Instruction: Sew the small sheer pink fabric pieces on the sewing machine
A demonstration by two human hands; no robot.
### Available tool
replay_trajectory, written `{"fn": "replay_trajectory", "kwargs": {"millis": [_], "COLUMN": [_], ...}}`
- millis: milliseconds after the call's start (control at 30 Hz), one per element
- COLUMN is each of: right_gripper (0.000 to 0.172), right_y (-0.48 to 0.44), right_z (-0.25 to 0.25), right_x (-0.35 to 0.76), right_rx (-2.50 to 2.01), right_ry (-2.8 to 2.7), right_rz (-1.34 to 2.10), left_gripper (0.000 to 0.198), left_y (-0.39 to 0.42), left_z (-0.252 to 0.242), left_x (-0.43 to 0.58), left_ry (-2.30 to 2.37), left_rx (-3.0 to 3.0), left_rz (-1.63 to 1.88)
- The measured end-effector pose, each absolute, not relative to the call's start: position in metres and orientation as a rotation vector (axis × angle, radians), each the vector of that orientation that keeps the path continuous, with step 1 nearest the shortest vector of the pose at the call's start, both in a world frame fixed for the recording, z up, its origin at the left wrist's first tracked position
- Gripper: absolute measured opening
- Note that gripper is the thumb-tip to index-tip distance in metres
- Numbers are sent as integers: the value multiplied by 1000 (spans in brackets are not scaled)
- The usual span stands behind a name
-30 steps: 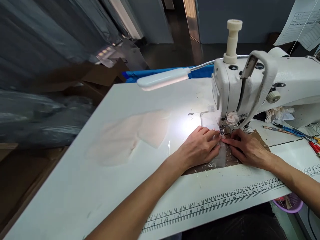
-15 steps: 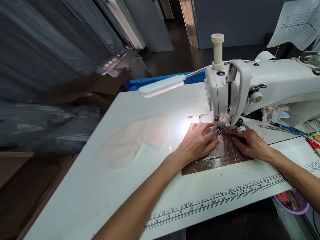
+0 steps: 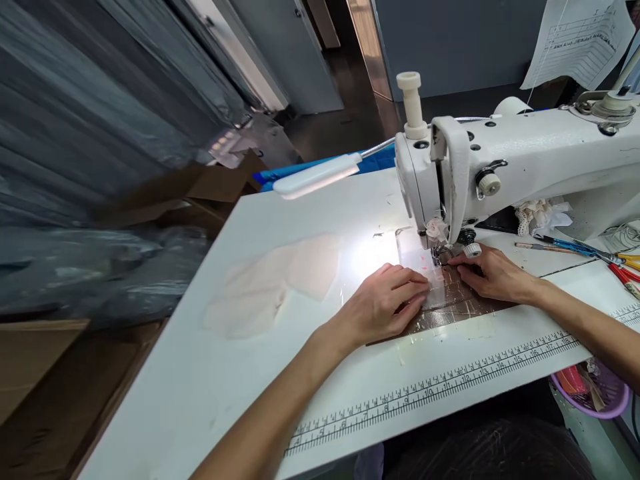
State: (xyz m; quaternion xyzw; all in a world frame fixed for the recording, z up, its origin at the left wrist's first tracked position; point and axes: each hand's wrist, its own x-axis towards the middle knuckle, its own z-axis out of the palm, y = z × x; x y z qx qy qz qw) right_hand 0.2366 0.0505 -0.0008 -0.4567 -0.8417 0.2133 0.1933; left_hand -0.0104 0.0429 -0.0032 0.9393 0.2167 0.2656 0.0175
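Observation:
A white sewing machine stands at the right, its presser foot low over a small piece of sheer whitish fabric. My left hand rests on that fabric just left of the foot, palm down with fingers stretched and slightly bent. Close to the foot's right side, thumb and fingertips of my right hand are pinched together; whatever they hold is too small to make out. Beneath lies a brown shiny plate. A pale ruffled bit of fabric hangs on the machine head.
Pale sheer fabric pieces lie left on the white table. A lamp shines above. Scissors and other tools lie right, near lace scraps. A ruler strip runs along the front edge; a purple basket hangs below.
My left hand has drawn back a little from the foot toward the table's front, uncovering pink marks on the sheer fabric. My right hand stays by the foot. The view has shifted slightly.

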Motion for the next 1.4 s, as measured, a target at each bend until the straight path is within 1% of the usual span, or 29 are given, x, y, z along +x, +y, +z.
{"fn": "replay_trajectory", "kwargs": {"millis": [133, 267, 400, 567, 733, 900, 1100, 1200, 1300, 1400], "right_gripper": [29, 27, 28, 31, 33, 35, 29, 27, 31, 38], "right_y": [58, 59, 54, 51, 47, 42, 41, 42, 46, 50], "right_z": [13, 7, -9, -16, -16, -16, -8, -6, -11, -20], "right_x": [232, 230, 234, 239, 237, 233, 233, 236, 240, 240], "right_rx": [-1285, -1314, -1124, -878, -798, -778, -715, -689, -774, -929], "right_ry": [-2560, -2509, -2413, -2479, -2481, -2598, -2649, -2615, -2500, -2459], "right_rz": [666, 694, 622, 581, 650, 547, 567, 657, 695, 548], "left_gripper": [11, 12, 16, 16, 13, 10, 14, 15, 12, 10], "left_y": [42, 44, 45, 42, 39, 38, 38, 39, 40, 40], "left_z": [-8, -15, -19, -18, -16, -17, -17, -18, -17, -17], "left_x": [-9, -7, -7, -6, -2, -1, -2, -3, -4, -4], "left_ry": [616, 604, 630, 679, 782, 926, 766, 688, 640, 604], "left_rx": [2838, 2833, 2844, 2884, 2692, 2534, 2697, 2796, 2834, 2872], "left_rz": [862, 857, 864, 934, 1031, 1125, 990, 897, 885, 915]}}
